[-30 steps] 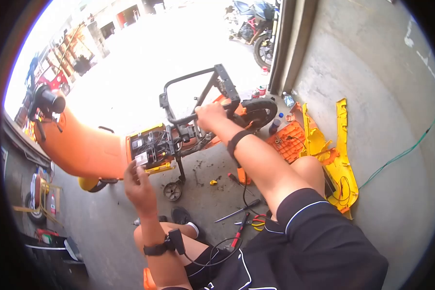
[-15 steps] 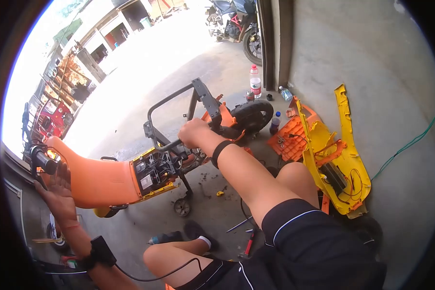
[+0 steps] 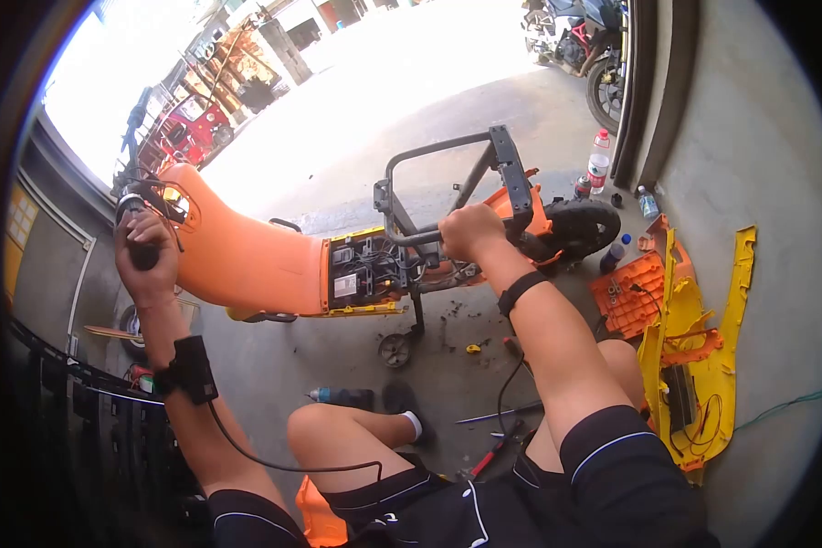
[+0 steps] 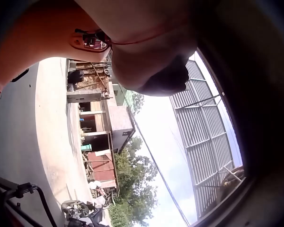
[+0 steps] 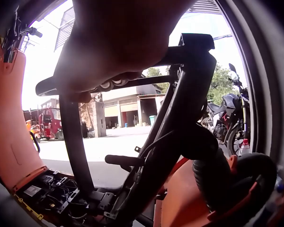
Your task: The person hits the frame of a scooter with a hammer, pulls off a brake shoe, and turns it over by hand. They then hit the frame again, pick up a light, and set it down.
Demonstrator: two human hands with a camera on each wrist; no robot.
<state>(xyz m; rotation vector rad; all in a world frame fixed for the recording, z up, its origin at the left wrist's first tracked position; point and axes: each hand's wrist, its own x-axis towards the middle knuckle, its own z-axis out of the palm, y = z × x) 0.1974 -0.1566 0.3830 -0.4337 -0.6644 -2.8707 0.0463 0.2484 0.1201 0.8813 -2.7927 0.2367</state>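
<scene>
An orange scooter [image 3: 256,260] with its seat and rear panels off stands in front of me. My left hand [image 3: 151,251] grips the black handlebar grip [image 3: 144,256] at the far left, fingers curled round it. My right hand [image 3: 473,230] is closed round the near bar of the black seat frame [image 3: 438,142]. In the right wrist view, that hand's fingers [image 5: 87,98] wrap the frame's top bar. An open bay [image 3: 365,274] of wiring and black modules lies between the floorboard and the frame. The rear wheel [image 3: 580,228] is behind the frame.
Yellow panels [image 3: 740,310] and an orange panel [image 3: 630,297] lie at the right by the wall. On the floor near my legs are a drill [image 3: 342,397], a red-handled tool [image 3: 495,452] and a long rod [image 3: 498,413]. Bottles [image 3: 599,164] stand beside the doorway.
My left hand has left the wiring bay, moved left past the handlebar with its palm spread, and taken hold of the grip. My right hand has stayed on the frame bar.
</scene>
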